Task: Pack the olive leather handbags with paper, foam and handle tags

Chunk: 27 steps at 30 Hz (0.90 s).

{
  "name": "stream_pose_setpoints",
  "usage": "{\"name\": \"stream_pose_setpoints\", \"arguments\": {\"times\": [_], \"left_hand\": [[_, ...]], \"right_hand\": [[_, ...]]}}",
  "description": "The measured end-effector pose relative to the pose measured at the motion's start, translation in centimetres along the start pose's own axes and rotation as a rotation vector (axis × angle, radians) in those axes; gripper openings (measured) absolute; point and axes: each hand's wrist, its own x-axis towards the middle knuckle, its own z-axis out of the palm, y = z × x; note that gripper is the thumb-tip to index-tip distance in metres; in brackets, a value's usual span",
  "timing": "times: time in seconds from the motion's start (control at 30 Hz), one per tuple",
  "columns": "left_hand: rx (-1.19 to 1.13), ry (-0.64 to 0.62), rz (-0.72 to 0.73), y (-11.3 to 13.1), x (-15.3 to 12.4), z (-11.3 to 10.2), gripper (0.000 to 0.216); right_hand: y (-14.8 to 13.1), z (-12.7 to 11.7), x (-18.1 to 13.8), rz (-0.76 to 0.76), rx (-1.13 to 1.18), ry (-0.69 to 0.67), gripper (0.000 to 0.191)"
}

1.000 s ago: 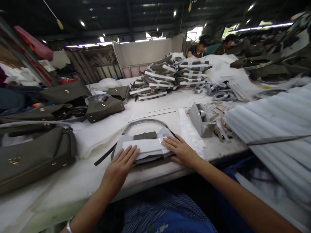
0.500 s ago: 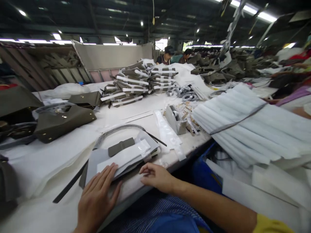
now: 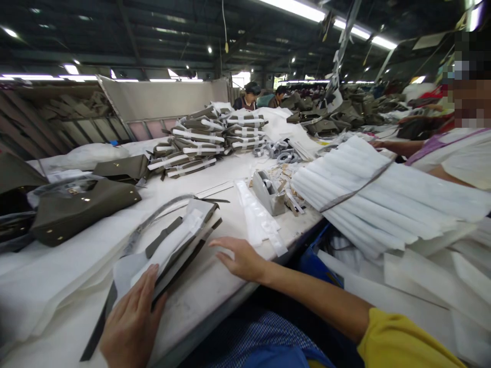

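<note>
A folded, flat dark olive handbag [image 3: 164, 238] lies on the white table, its near edge tilted up so that its layers show. Over it is a strip of white padding [image 3: 173, 245], and a grey-wrapped handle [image 3: 135, 236] arches out on the far side. My left hand [image 3: 134, 314] grips the bag's near left end, fingers on top and thumb along the near edge. Just right of the bag's other end, my right hand [image 3: 242, 259] hovers above the table with fingers apart and nothing in them.
Beyond my right hand are clear plastic strips [image 3: 258, 217] and a grey tape dispenser [image 3: 267, 191]. A tied stack of white foam sheets [image 3: 383, 189] fills the right. Finished-looking olive bags [image 3: 86, 207] sit left; wrapped pieces [image 3: 203, 138] are piled behind. A person [image 3: 456, 153] stands at right.
The handbag has turned, with its right end farther from me and its near edge raised. My right hand has moved off its near edge and spread its fingers. The view has swung right.
</note>
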Motion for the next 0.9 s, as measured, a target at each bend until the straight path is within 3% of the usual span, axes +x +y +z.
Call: {"name": "stream_pose_setpoints", "arguments": {"times": [0.07, 0.17, 0.27, 0.43, 0.6, 0.73, 0.8, 0.9], "left_hand": [[-0.024, 0.005, 0.006, 0.0, -0.2, 0.4, 0.066], [-0.035, 0.016, -0.018, 0.1, -0.5, 0.7, 0.066], [-0.034, 0.03, -0.044, 0.2, -0.5, 0.6, 0.066], [-0.03, 0.038, -0.034, 0.3, -0.4, 0.5, 0.065], [-0.039, 0.046, -0.045, 0.1, -0.8, 0.8, 0.066], [-0.05, 0.038, -0.073, -0.1, -1.0, 0.9, 0.068], [-0.055, 0.035, -0.077, -0.1, -1.0, 0.9, 0.069], [-0.048, 0.042, -0.08, 0.0, -0.9, 0.8, 0.069]], "right_hand": [[2.5, -4.2, -0.6, -0.049, -0.338, 0.026, 0.033], [6.0, -9.5, -1.5, 0.082, -0.712, 0.019, 0.039], [8.2, -12.0, -2.1, 0.207, -0.85, -0.057, 0.036], [8.5, -12.1, -1.6, 0.24, -0.857, -0.037, 0.019], [6.7, -12.5, -0.2, 0.236, -0.83, 0.002, 0.025], [4.2, -10.9, -0.6, 0.19, -0.767, -0.011, 0.026], [2.6, -9.2, -1.5, 0.148, -0.657, -0.06, 0.025], [0.6, -6.6, -3.0, 0.09, -0.479, -0.264, 0.024]]}}
